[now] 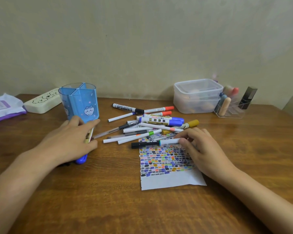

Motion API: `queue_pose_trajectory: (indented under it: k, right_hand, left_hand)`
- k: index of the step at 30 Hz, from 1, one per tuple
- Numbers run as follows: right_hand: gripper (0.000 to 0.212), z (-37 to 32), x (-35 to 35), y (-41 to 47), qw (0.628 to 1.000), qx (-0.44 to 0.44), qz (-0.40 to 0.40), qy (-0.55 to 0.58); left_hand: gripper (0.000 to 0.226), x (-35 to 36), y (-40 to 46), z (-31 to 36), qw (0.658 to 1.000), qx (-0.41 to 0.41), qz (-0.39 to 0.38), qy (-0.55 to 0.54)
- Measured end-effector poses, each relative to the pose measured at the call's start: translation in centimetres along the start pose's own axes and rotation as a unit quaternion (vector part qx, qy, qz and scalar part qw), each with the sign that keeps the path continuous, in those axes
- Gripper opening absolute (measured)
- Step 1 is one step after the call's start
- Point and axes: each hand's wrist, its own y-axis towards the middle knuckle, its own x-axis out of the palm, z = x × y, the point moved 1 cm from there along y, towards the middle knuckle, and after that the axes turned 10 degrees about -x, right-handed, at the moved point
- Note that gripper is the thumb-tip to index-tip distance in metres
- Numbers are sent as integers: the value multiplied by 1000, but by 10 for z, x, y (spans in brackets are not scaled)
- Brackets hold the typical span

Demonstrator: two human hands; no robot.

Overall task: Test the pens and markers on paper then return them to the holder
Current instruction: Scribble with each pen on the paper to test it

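Wooden worktop [108, 191] against a plain wall. The blue holder [80, 102] stands upright at the left rear, its inner dividers visible and its compartments showing no pens.

Left hand [71, 141] lies just in front of the holder, palm down, fingers [90, 123] curled over a marker [88, 135] with a blue cap protruding below the palm; the index fingertip is at the holder's base. Whether further pens sit under the palm cannot be told.

Right hand [201, 149] rests on the paper [167, 166], its fingertips pinching the white end of a black-capped marker [152, 144], which lies flat across the paper's top edge.

The paper lies right of centre, its upper part covered with rows of coloured test marks, its lower strip blank.

The pile [152, 124] of loose pens and markers lies between holder and paper, overlapping the paper's top edge. It includes a whiteboard marker [127, 108] with black cap, two orange-capped ones, blue-capped ones, an ochre-capped one and several slim white pens.

Rear left: a cream case [42, 103] and a purple-edged packet [3, 107]. Rear right: a lidded clear box [197, 97], and beside it a clear organiser [230, 108] holding small items.
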Motion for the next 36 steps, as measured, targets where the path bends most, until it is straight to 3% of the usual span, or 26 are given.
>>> queue_pose_trajectory:
  k: [4,8,13,22,26,30,34,36]
  right_hand:
    - [13,-3,-2,0,998,7,38,43]
    - [29,-16,-9,-1,993,1,67,96]
    - [29,-35,-12,-7,982,-4,53,184]
    - [27,-48,-15,-8,928,41,15,370]
    - [28,-52,-27,-4,907,69,-7,416]
    - [28,-50,-26,-4,904,81,-34,419]
    - [23,-54,-17,-9,914,30,-63,400]
    - [31,-59,-13,-11,918,18,-73,390]
  left_hand:
    - [70,-4,-3,5,999,-1,48,-5]
    - [52,-11,-25,33,966,126,177,-137]
    - [61,0,-57,78,934,266,147,-188]
    - [40,10,-67,89,936,267,86,-214]
    - [36,5,-71,92,929,278,97,-225]
    - [44,2,-74,94,926,282,114,-225]
    - [35,0,-80,99,920,299,123,-221]
    - [33,-1,-85,102,916,313,106,-229]
